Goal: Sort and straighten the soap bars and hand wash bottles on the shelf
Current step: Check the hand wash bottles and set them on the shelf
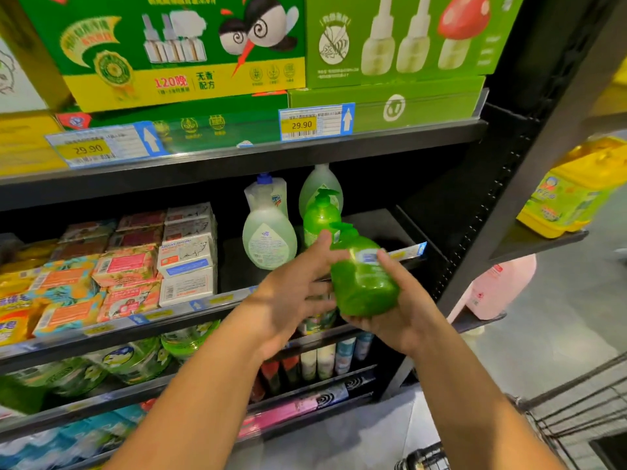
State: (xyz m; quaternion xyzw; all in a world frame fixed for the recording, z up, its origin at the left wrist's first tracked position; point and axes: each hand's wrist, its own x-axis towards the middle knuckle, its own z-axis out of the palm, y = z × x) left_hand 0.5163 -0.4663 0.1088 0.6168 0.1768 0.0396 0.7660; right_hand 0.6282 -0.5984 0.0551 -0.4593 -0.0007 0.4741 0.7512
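Shelf point(373, 228): dark metal, right part of the board bare. Soap bars point(129, 269) fill the left half in stacked rows: orange, pink and white boxes, a few skewed. Three pale hand wash bottles point(269, 239) stand mid-shelf, with one green pump bottle point(320, 218) upright just right of them.

Held green bottle point(363, 279): translucent bright green, green pump head, small white-blue label. It is tilted, pump toward the shelf, in the air in front of the shelf edge.

Right hand point(400, 310) cups its base, thumb across the front, gripping. Left hand point(291, 300) has fingers extended against the bottle's side, not wrapped; fingertips are blurred.
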